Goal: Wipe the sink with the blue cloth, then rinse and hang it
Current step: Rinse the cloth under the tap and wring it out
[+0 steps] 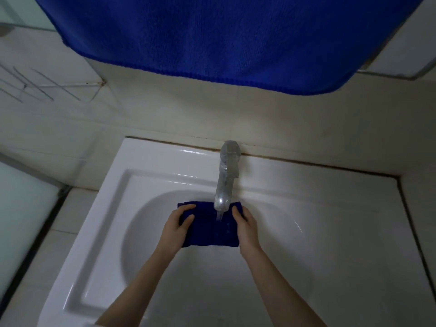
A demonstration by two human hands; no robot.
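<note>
Blue cloth (210,230) pos.: over the sink (113,208) bowl, directly below the faucet (226,175) spout, folded to a rough rectangle and held spread between both hands. Left hand (175,226): gripping the cloth's left edge, w/ digits curled round the far left corner. Right hand (246,228): gripping the right edge, w/ digits curled over the far right corner; which digit lies on top cannot be told. Both forearms are bare, entering from the bottom of the view & converging toward the cloth. Water stream (220,215): running from the spout and landing on the cloth right of ctr, nearer the right hand. The cloth reads dark blue, w/ a faint sheen where the water hits. Faucet: chrome, single spout, mounted at the sink's back rim. Sink: white, rectangular rim w/ rounded bowl, set against the wall tiles (165,114); a dark joint line runs along the back & right edges. Above — a large blue towel (212,38) hangs across the top of the view, its lower hem well above the faucet. Wire rack (35,86): on the wall at left, well apart from the sink.
</note>
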